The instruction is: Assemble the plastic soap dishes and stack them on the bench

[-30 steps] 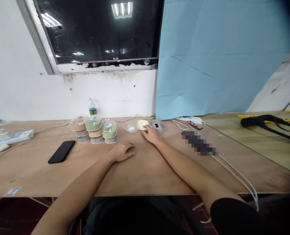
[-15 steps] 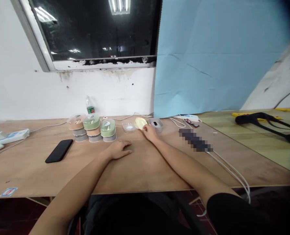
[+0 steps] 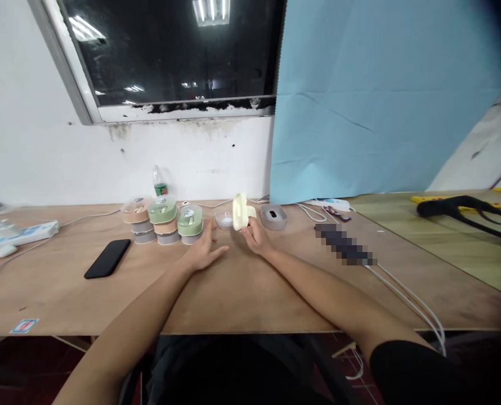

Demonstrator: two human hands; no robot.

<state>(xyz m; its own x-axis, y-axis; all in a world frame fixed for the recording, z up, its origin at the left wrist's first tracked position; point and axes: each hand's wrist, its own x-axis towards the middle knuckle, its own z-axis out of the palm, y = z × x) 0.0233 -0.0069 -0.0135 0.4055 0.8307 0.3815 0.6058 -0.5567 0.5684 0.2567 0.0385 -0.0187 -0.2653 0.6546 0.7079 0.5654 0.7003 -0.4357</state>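
My right hand (image 3: 255, 236) grips a pale yellow plastic piece (image 3: 242, 212), a shallow tray or lid, tilted up on edge above the table. Bare and with fingers apart, my left hand (image 3: 206, 249) hovers in front of the stacked boxes, near a clear shallow lid (image 3: 223, 220) with a white label. To the right of the yellow piece sits a greyish translucent box (image 3: 273, 217) with a dark spot inside. Left of my left hand, small oval boxes stand in stacks, with green (image 3: 190, 220) and peach (image 3: 137, 210) tops over grey lower parts.
A black phone (image 3: 107, 259) lies at the left of the table (image 3: 250, 304). Behind the stacks stands a plastic bottle (image 3: 159, 181). Power strips (image 3: 26, 235) with white cables lie at the left and back right. A blurred-out dark object (image 3: 345, 244) rests at the right.
My right hand has lifted the yellow piece and tipped it upright. My left hand has moved slightly forward, with its fingers spreading. The view has shifted a little to the left.
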